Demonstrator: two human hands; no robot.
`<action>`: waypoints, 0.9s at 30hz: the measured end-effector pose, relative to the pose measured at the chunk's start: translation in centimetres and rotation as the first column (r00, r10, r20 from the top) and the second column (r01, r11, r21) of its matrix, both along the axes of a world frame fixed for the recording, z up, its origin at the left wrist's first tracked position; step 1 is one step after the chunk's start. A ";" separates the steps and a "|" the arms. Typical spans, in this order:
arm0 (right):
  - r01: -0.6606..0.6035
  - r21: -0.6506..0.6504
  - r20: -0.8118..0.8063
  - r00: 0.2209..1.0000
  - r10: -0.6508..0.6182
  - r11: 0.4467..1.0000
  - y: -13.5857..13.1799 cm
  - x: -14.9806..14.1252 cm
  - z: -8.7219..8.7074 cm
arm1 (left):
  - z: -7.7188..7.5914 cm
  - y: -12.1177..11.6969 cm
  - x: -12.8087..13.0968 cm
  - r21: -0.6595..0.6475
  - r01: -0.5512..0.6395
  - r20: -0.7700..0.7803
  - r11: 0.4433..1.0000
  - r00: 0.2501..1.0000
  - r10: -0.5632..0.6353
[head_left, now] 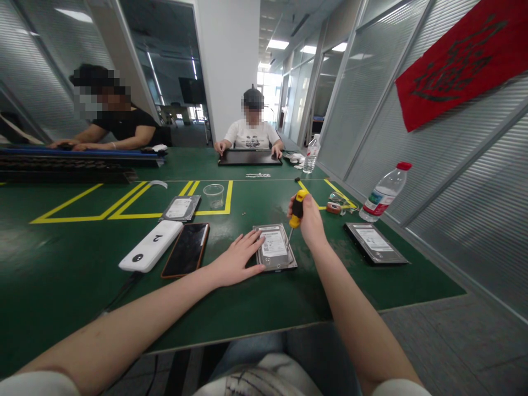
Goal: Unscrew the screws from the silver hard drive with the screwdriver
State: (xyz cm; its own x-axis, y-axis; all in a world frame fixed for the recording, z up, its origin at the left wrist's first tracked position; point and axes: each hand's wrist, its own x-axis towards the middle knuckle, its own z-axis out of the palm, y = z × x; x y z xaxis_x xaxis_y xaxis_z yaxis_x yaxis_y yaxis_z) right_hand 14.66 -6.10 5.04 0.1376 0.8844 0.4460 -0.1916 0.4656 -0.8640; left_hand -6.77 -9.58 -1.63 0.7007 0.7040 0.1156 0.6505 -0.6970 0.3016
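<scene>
- White shirt cloth (264, 382) and blue jeans (243, 352) come closest, at the bottom edge; above them two bare forearms (355, 308) reach over the green table (268, 302).
- Right grip (311, 223): wrapped around the yellow-and-black handle of a screwdriver (297, 209), which stands tilted, its shaft slanting down to the right part of the middle hard drive (274, 247).
- Left grip (237, 258): clasping nothing, laid flat with fingers spread, the fingertips resting on the left side of that drive.
- Middle hard drive: flat on the table between both grips, its white label facing up.
- Just left of the left forearm's wrist end: a dark phone (185, 250) in an orange-brown case, and beside it a white power bank (150, 247) with a black cable (124, 289) at its near end.
- Beyond the power bank: another hard drive (180, 208), label up, then a clear plastic cup (213, 196) near yellow tape lines (70, 221).
- Right of the right grip: one more hard drive (377, 245), lying flat; behind it, an upright bottle with a red cap (385, 192) and a reddish roll (333, 208).
- Farther off: a person in white (251, 132) with both hands at a dark flat panel (249, 158), a second bottle (312, 155) nearby.
- Far left: a person in black (127, 126) behind long dark strips (66, 162).
- Upper right: a red banner (462, 63) on the glass partition (371, 104).
</scene>
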 end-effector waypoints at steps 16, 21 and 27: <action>0.002 0.003 -0.007 1.000 -0.002 1.000 -0.2 0.0 0.3 | -0.1 0.1 0.0 0.006 -0.004 -0.016 1.000 1.000 0.004; 0.036 0.024 -0.014 0.999 -0.036 0.999 -0.4 0.2 0.3 | 0.0 0.0 0.0 0.000 -0.010 -0.018 1.000 1.000 0.010; -0.016 -0.001 -0.043 0.999 0.016 1.000 0.0 0.4 0.1 | 0.2 -0.1 0.1 -0.015 -0.018 -0.028 1.000 0.999 0.018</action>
